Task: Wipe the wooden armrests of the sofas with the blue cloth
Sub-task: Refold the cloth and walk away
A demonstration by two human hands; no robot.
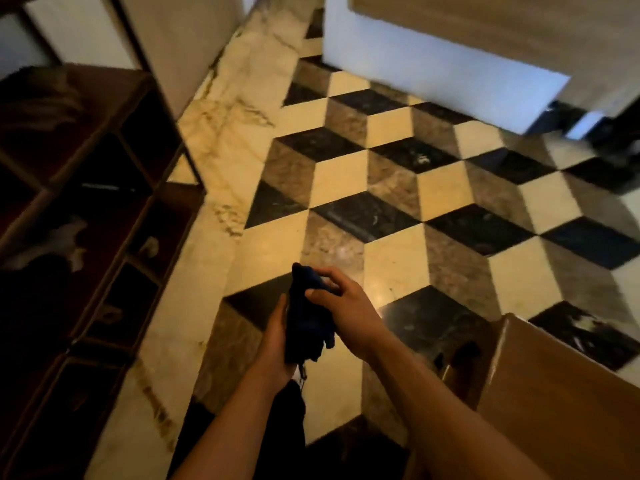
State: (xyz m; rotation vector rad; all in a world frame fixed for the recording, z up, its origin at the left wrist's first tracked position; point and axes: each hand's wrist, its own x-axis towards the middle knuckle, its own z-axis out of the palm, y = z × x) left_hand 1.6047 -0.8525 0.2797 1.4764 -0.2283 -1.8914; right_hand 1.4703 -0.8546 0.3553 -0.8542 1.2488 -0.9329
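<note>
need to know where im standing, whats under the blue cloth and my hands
Below the blue cloth, held by the left hand and right hand, lies cube-patterned marble floor. The tiles directly beneath are hidden by cloth and forearms.

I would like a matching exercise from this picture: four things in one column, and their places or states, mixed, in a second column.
Things:
1. blue cloth
2. left hand
3. dark wooden shelf unit
4. brown wooden piece

Places or states:
A. stands along the left side
B. bunched between both hands
C. under the cloth, holding it from below
D. at the lower right, beside the right forearm

Pairs: 1-B, 2-C, 3-A, 4-D
</note>
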